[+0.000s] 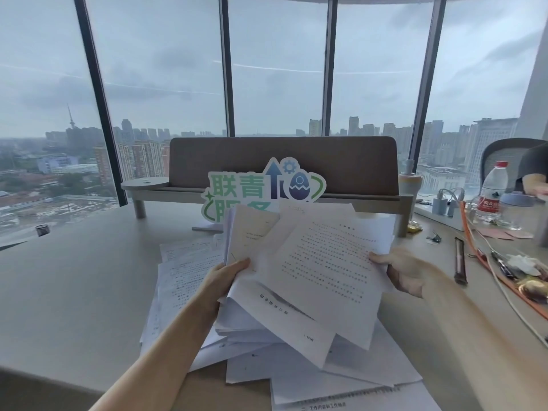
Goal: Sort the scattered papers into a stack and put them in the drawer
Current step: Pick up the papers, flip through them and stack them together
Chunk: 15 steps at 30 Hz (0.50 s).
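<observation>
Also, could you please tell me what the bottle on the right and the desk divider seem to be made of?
The bottle looks like clear thin plastic: see-through, with a red cap and label. The divider looks like brown felt or fabric, matte with no shine, though the material is uncertain from here.

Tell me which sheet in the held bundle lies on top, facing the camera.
The printed sheet pinched at its right edge by the right hand; it overlaps the others, which the left hand holds fanned out beneath it.
</observation>
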Motion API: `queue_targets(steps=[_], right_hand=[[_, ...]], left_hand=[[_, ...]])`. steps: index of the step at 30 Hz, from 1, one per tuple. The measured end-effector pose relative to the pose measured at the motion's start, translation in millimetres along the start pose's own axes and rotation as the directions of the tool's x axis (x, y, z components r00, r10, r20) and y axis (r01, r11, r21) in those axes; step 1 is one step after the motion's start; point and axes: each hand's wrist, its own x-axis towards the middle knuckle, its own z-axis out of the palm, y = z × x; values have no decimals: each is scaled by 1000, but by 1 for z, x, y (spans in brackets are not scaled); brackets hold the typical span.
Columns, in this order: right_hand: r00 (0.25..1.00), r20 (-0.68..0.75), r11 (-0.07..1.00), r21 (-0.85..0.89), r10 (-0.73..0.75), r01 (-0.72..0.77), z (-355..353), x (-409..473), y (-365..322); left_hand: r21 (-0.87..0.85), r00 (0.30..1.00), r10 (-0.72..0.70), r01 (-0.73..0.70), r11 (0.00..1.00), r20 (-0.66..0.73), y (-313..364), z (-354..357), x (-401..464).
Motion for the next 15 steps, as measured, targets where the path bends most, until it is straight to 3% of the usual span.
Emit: queue_targets(steps=[15], right_hand=[[995,82,998,-37,59,-56,-11,-11,-2]], left_hand=[[-70,999,19,-21,997,-35,-2,-1,4]])
